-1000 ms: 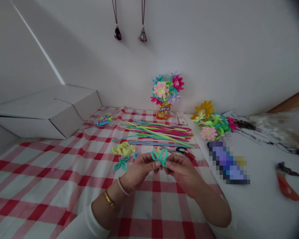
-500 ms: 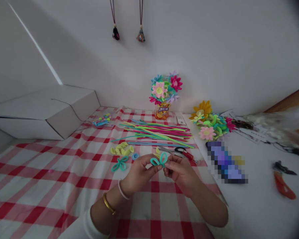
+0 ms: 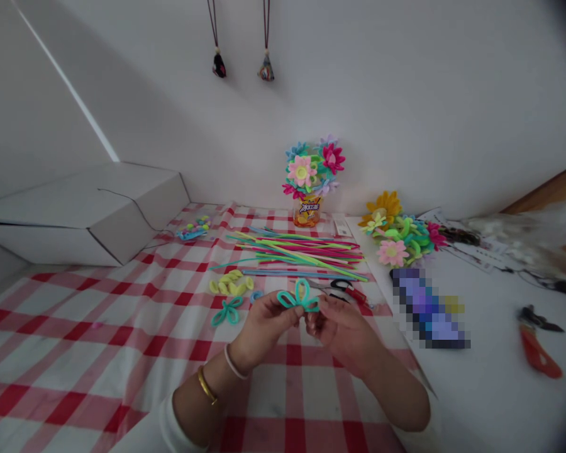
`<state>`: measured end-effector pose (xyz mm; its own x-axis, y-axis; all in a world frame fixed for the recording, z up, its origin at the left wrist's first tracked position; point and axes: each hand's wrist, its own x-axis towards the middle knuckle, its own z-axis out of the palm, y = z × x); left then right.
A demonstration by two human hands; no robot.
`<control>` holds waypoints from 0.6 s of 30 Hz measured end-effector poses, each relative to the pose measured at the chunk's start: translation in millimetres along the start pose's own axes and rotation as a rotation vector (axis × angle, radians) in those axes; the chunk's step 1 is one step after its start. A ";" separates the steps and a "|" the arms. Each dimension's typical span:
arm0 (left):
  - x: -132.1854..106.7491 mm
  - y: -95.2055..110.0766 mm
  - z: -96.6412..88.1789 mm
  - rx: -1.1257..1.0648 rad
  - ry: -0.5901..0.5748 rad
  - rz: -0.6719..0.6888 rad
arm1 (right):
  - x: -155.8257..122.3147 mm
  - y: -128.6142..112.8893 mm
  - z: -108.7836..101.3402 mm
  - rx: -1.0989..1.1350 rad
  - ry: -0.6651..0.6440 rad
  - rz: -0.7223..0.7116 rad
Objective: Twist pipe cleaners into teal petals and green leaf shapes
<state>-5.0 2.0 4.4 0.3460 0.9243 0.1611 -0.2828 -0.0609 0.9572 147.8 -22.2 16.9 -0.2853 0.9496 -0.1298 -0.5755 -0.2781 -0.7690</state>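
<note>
Both my hands hold up a teal pipe-cleaner piece (image 3: 299, 298) bent into petal loops, just above the red and white checked cloth (image 3: 99, 340). My left hand (image 3: 266, 324) pinches its left side and my right hand (image 3: 338, 327) pinches its base from the right. Another teal looped piece (image 3: 227, 311) lies flat on the cloth to the left of my left hand. Yellow loops (image 3: 231, 284) and a small blue ring (image 3: 256, 294) lie just beyond it.
A bundle of coloured pipe cleaners (image 3: 302, 251) and red-handled scissors (image 3: 346, 289) lie behind my hands. A jar of finished flowers (image 3: 311, 182) stands at the wall, more flowers (image 3: 400, 236) to its right. A white box (image 3: 85, 211) sits left, orange pliers (image 3: 538, 349) right.
The teal piece has been turned in my fingers and now shows three loops spread upward. My hands have stayed in about the same place.
</note>
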 end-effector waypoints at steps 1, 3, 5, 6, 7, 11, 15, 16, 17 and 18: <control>0.6 -0.8 0.1 -0.078 0.018 -0.035 | -0.5 -0.8 1.5 0.026 -0.015 0.003; 1.5 -1.5 -0.4 -0.176 0.019 -0.064 | -1.3 -1.5 3.0 0.036 -0.042 0.012; 1.6 -1.1 -1.1 -0.229 -0.005 -0.076 | -1.5 -0.8 2.3 0.011 -0.063 0.000; 1.2 -0.8 -1.3 -0.238 -0.015 -0.083 | -1.4 0.0 1.3 -0.004 -0.070 -0.012; 0.6 -0.5 -1.3 -0.241 -0.020 -0.088 | -1.2 0.8 0.2 -0.018 -0.073 -0.023; -3.1 -0.4 0.6 -0.235 -0.035 -0.083 | -0.2 3.0 -3.7 -0.063 -0.061 -0.037; -4.8 -0.1 3.4 -0.216 -0.069 -0.084 | -0.3 2.6 -4.2 -0.110 -0.027 -0.026; -4.6 0.3 3.6 -0.213 -0.068 -0.086 | -0.3 2.4 -3.9 -0.118 -0.016 -0.029; -4.1 0.8 3.5 -0.211 -0.063 -0.090 | -0.3 2.2 -3.7 -0.124 -0.006 -0.038; -3.4 1.4 3.0 -0.205 -0.059 -0.097 | -0.2 2.0 -3.4 -0.129 0.002 -0.053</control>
<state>-3.9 -2.4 5.8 0.4301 0.8983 0.0899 -0.4194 0.1106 0.9011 149.4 -22.4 13.2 -0.2555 0.9628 -0.0876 -0.4867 -0.2064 -0.8488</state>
